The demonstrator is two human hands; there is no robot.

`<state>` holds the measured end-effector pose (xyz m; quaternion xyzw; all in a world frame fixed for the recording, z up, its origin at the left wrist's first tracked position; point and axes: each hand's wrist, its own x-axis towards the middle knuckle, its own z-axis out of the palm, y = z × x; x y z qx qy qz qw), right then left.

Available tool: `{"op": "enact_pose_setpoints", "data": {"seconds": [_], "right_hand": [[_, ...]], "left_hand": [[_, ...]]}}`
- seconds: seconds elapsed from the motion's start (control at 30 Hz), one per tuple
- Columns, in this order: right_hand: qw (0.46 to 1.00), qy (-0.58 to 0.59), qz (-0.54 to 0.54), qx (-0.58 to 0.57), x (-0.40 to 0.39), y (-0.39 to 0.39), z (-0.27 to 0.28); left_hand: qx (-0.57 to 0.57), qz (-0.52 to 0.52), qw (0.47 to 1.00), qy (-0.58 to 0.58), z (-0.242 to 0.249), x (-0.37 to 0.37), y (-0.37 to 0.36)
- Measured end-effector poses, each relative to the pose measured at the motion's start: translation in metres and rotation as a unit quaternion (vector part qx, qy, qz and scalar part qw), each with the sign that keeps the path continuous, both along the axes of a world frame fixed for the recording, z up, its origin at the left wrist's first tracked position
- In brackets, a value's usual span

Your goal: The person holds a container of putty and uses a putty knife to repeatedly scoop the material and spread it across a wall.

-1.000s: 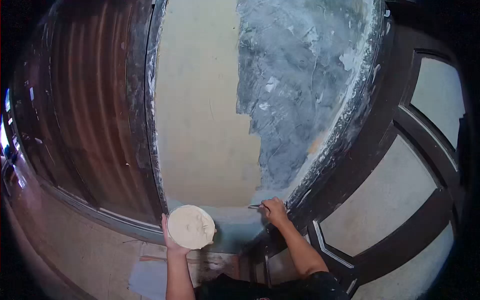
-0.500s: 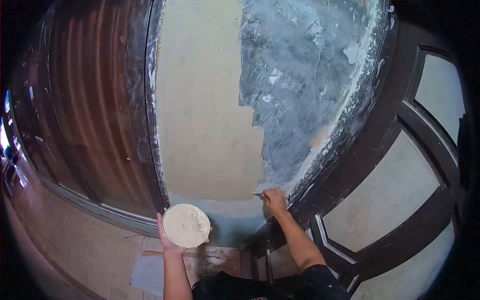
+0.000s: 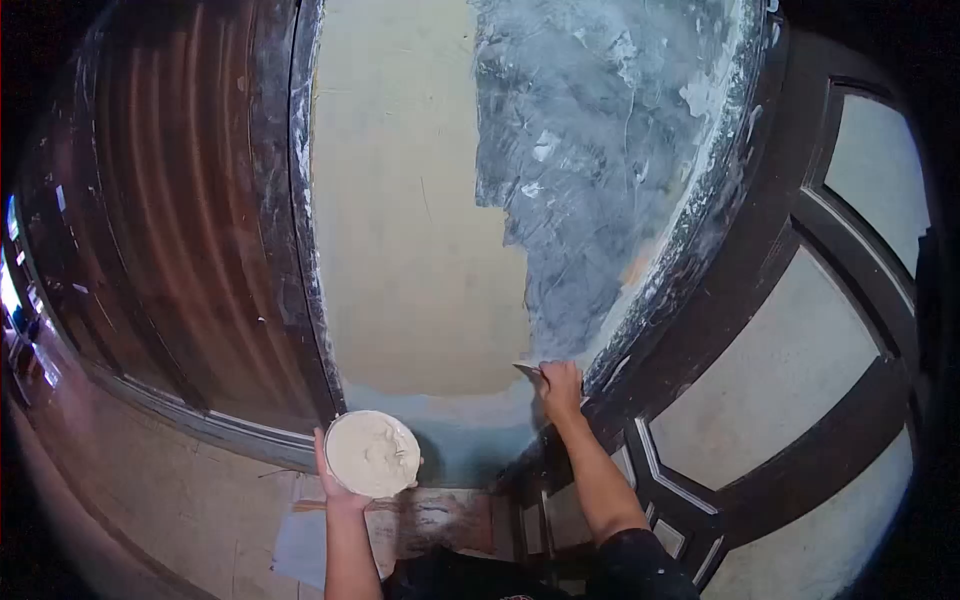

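In my left hand rests a round tub of cream filler paste, held from below and the side, its surface lumpy on the right. My right hand grips a putty knife, whose thin blade points left against the lower wall. The blade lies at the bottom right corner of a smooth beige coat. Right of that coat the wall is a rough grey-blue surface with white smears. The knife's handle is mostly hidden in my fist.
A dark wooden panel stands left of the wall. On the right is a dark framed door with pale panels. A white sheet lies on the tiled floor below the tub.
My right hand has moved slightly up with the putty knife, and the blade is now more tilted. The tub in my left hand stays almost in place.
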<state>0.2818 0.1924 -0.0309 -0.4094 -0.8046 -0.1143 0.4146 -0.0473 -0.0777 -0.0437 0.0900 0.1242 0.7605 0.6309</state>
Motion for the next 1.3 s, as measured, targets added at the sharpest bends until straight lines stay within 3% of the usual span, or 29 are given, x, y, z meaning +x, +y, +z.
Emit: {"op": "enact_pose_setpoints", "data": {"seconds": [0.17, 0.27, 0.37, 0.4, 0.53, 0.63, 0.67, 0.7, 0.77, 0.8, 0.97, 1.03, 1.07, 1.1, 1.17, 1.23, 1.3], "right_hand": [[0.996, -0.070, 0.015, -0.049, 0.006, -0.001, -0.042], [0.998, -0.045, 0.017, -0.030, 0.000, 0.013, -0.024], [0.999, 0.031, 0.015, 0.027, -0.005, -0.002, 0.007], [0.999, 0.031, 0.017, 0.040, 0.000, -0.002, 0.000], [0.995, -0.079, 0.022, -0.064, 0.003, -0.011, -0.046], [0.997, -0.075, -0.009, -0.022, -0.003, 0.006, -0.036], [0.999, -0.043, 0.004, 0.013, -0.002, 0.014, -0.025], [0.999, -0.040, 0.001, 0.015, 0.000, 0.014, -0.015], [1.000, -0.013, 0.005, 0.013, -0.001, 0.001, 0.003], [1.000, -0.013, 0.012, 0.025, 0.003, 0.000, -0.003], [0.996, -0.068, 0.021, -0.046, 0.001, 0.001, -0.060], [0.996, -0.084, -0.030, -0.002, -0.004, 0.014, -0.046], [0.998, -0.054, -0.008, -0.010, 0.000, 0.015, -0.031], [0.999, -0.052, -0.008, -0.010, 0.000, 0.012, -0.017], [0.998, 0.011, -0.013, 0.068, -0.001, 0.007, 0.002], [0.998, 0.030, 0.018, 0.053, 0.002, -0.003, 0.001], [0.997, -0.076, 0.021, 0.002, 0.010, -0.002, -0.036]], "left_hand": [[0.009, -0.024, 1.000, -0.014, -0.006, -0.006, -0.004], [0.051, -0.071, 0.996, 0.028, -0.002, -0.012, -0.005], [0.003, -0.034, 0.982, -0.184, 0.007, -0.014, -0.005], [-0.007, 0.001, 1.000, 0.001, -0.002, -0.014, -0.006], [0.010, -0.021, 1.000, 0.006, -0.014, -0.020, -0.004], [0.001, -0.026, 0.999, -0.032, 0.005, -0.013, -0.006], [0.021, -0.069, 0.990, -0.125, 0.016, -0.012, -0.008], [0.023, -0.072, 0.990, -0.122, 0.018, -0.013, -0.006], [0.062, -0.118, 0.989, 0.058, 0.017, -0.017, -0.005], [0.041, -0.110, 0.993, 0.007, 0.010, -0.019, -0.003], [0.041, -0.104, 0.992, 0.052, 0.006, -0.019, -0.004], [-0.001, -0.074, 0.997, -0.037, 0.012, -0.018, 0.000], [0.038, -0.123, 0.984, -0.120, 0.024, -0.014, -0.006], [0.037, -0.123, 0.985, -0.119, 0.022, -0.016, -0.005], [0.089, -0.152, 0.984, 0.027, 0.013, -0.021, -0.001], [0.074, -0.154, 0.985, -0.029, 0.012, -0.019, -0.004], [0.066, -0.139, 0.987, -0.056, 0.004, -0.022, -0.004]]}}
